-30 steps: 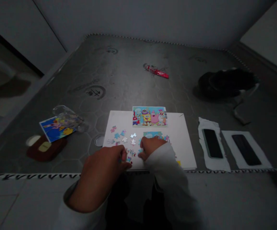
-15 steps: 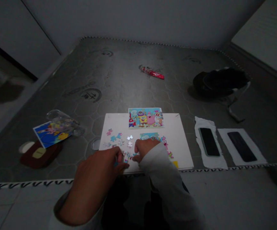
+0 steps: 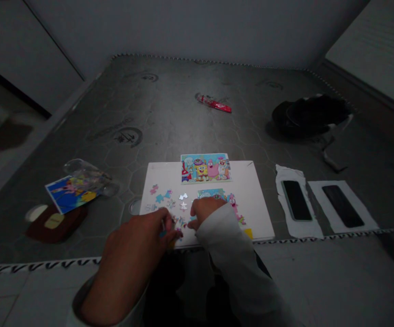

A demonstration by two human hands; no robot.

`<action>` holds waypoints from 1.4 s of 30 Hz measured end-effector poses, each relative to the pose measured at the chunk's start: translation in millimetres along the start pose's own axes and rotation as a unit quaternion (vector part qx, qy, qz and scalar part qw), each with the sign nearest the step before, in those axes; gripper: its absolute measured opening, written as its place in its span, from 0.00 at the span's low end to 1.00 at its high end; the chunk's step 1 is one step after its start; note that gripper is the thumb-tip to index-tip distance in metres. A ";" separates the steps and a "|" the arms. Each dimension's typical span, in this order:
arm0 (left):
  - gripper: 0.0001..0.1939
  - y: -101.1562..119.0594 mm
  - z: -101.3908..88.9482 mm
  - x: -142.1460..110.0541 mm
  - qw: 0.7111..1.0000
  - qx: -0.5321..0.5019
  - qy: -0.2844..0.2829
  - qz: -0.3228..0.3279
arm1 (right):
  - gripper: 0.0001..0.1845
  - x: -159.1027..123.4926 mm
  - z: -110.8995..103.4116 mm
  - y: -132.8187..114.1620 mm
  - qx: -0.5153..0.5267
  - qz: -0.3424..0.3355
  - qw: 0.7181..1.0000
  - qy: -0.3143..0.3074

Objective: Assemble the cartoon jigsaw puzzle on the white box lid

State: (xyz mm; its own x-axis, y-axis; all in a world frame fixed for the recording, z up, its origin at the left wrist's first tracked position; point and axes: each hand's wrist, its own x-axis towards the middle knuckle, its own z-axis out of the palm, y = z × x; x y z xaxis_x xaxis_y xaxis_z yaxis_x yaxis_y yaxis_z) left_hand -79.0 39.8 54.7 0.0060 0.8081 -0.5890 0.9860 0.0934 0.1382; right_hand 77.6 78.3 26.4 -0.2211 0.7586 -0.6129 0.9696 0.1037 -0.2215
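Observation:
A white board (image 3: 258,200) lies on a grey mattress-like surface. On it sit a cartoon reference picture (image 3: 205,167), a partly joined patch of puzzle (image 3: 212,194) and several loose puzzle pieces (image 3: 164,196). My left hand (image 3: 138,240) is at the board's near edge, fingers pinched on a small puzzle piece. My right hand (image 3: 204,210) rests curled on the board beside the joined patch, fingertips down among the loose pieces; what it holds is hidden.
Left of the board lie a clear plastic bag with a colourful picture (image 3: 77,186) and a dark red case (image 3: 53,223). Two phones (image 3: 295,200) (image 3: 341,205) lie on white paper at the right. A red tube (image 3: 215,103) and dark clothing (image 3: 309,116) lie farther back.
The view has drifted slightly, shifting everything left. My left hand has closed on a piece near the board's edge; my right hand stays in place.

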 end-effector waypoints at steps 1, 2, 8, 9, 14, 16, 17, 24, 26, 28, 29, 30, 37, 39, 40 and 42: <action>0.10 0.4 -0.4 0.0 1.000 -0.001 -0.004 -0.002 | 0.14 -0.1 -0.9 -0.1 0.000 0.000 1.000 -0.007; 0.10 0.7 -0.7 0.0 1.000 -0.003 -0.006 -0.004 | 0.14 -0.6 -2.3 -0.5 0.000 0.001 1.000 -0.011; 0.10 -1.0 -1.0 -1.5 1.000 -0.004 0.015 0.003 | 0.17 -6.1 -10.8 -6.3 -0.027 0.000 0.999 -0.023; 0.09 -1.6 -0.8 -1.9 1.000 -0.005 0.019 0.003 | 0.18 -6.1 -10.8 -7.1 -0.032 0.000 0.999 -0.026; 0.09 -5.4 0.9 -2.2 0.999 -0.009 0.043 -0.017 | 0.17 -2.4 -5.9 -4.3 -0.040 -0.022 0.999 -0.029; 0.09 -7.4 1.3 -2.3 0.999 -0.013 0.045 -0.023 | 0.17 -1.4 -4.2 1.2 -0.037 -0.036 0.998 -0.023; 0.09 -8.4 1.4 -2.6 0.998 -0.016 0.048 -0.025 | 0.16 -1.4 -3.9 4.6 -0.033 -0.044 0.998 -0.014; 0.07 -15.5 1.3 -5.7 0.995 -0.033 0.090 -0.029 | 0.09 -3.0 -5.2 18.8 0.000 -0.015 0.997 0.079; 0.06 -17.1 0.6 -5.8 0.994 -0.037 0.096 -0.035 | 0.10 -1.8 -3.6 15.3 -0.005 -0.027 0.994 0.103; 0.07 -18.5 -0.4 -5.7 0.994 -0.042 0.097 -0.042 | 0.11 0.6 -0.5 10.3 -0.009 -0.041 0.992 0.116; 0.08 -19.1 -0.8 -5.7 0.993 -0.044 0.097 -0.044 | 0.12 2.3 1.5 8.1 -0.009 -0.046 0.992 0.120; 0.09 -19.6 -1.1 -5.6 0.993 -0.044 0.099 -0.047 | 0.13 4.3 3.8 6.4 -0.008 -0.048 0.991 0.122; 0.11 -22.4 -2.3 -6.4 0.989 -0.062 0.114 -0.071 | 0.15 19.4 18.2 15.1 0.020 -0.083 0.986 0.142; 0.11 -23.4 -2.8 -6.6 0.988 -0.070 0.119 -0.074 | 0.14 20.9 19.1 18.3 0.027 -0.087 0.985 0.145; 0.11 -24.1 -3.0 -6.5 0.987 -0.074 0.123 -0.075 | 0.14 21.1 19.0 19.1 0.028 -0.088 0.986 0.142; 0.10 -25.8 -2.8 -6.0 0.984 -0.081 0.134 -0.081 | 0.15 21.2 18.3 19.2 0.029 -0.086 0.988 0.129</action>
State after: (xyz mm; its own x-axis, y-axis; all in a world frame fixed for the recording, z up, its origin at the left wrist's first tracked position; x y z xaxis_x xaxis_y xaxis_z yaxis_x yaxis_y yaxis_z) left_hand -105.0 34.1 56.9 -0.2155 0.8972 -0.3854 0.9309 0.3080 0.1965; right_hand 89.6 84.6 -4.7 -0.3403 0.8724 -0.3509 0.9112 0.2137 -0.3523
